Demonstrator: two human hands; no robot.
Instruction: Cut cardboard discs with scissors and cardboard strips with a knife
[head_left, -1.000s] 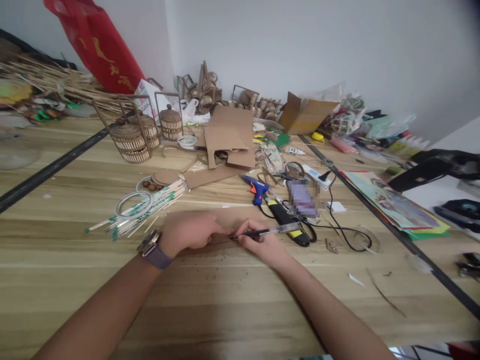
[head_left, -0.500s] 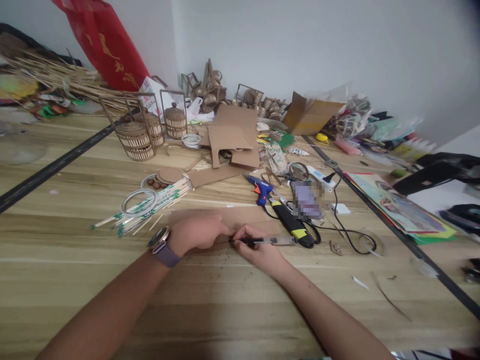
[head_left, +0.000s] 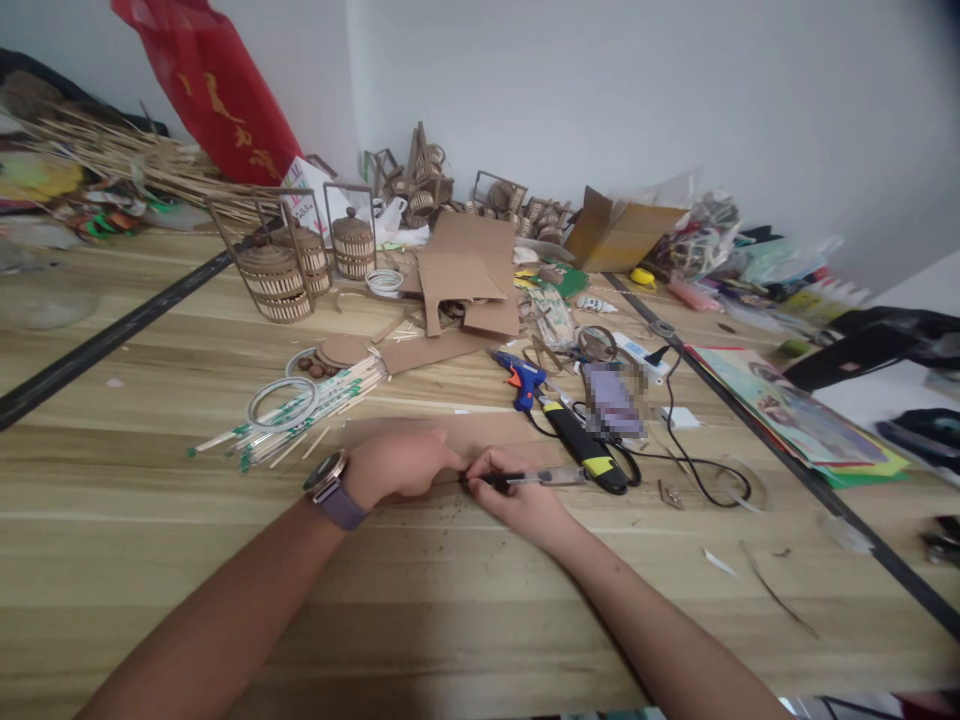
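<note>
Hands, two, bare. Right hand (head_left: 525,508): thumb and fingers pinched a black pen (head_left: 559,476) with a clear barrel, held low near its point, the barrel slanting away to the right. Left hand (head_left: 394,462): lay palm down, index finger stretched toward the pen's point, other fingers folded under; whether they gripped anything could not be told. Wristwatch (head_left: 327,473), purple strap, on the left wrist.

Cardboard sheet (head_left: 487,430), brown, one: flat on the table (head_left: 375,630), at the near middle, partly covered by both hands. The pen's point stood at its near part, just beside the left fingertip; actual contact was too small to tell.

Handling notes, by judgement: firm, even pressure from the left hand suited a light sheet apt to slide. The index finger was best kept just clear of the point. A low grip favoured control; a light, steady stroke seemed wiser than a heavy one on soft board.

Adjacent stock: blue hot glue gun (head_left: 527,378), just beyond the sheet; black-and-yellow tool handle (head_left: 576,438), to the right, near enough to crowd the pen's tail; wrapped stick bundle (head_left: 334,400), far left of the sheet.
</note>
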